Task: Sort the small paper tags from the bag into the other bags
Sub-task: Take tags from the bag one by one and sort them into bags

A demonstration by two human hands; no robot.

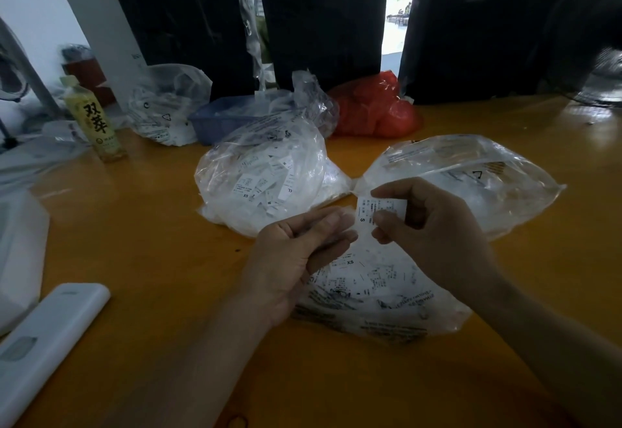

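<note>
My right hand pinches a small white paper tag printed with an "S", held above a flat clear bag of tags that lies on the table near me. My left hand sits just left of the tag with its fingers curled around the blurred clear edge of that bag. A full, rounded clear bag of tags stands behind my left hand. Another clear bag, nearly flat, lies behind my right hand.
The yellow table also carries a further tag bag, a blue basket, a red bag, a yellow drink bottle and a white flat device. Black sheets hang at the back.
</note>
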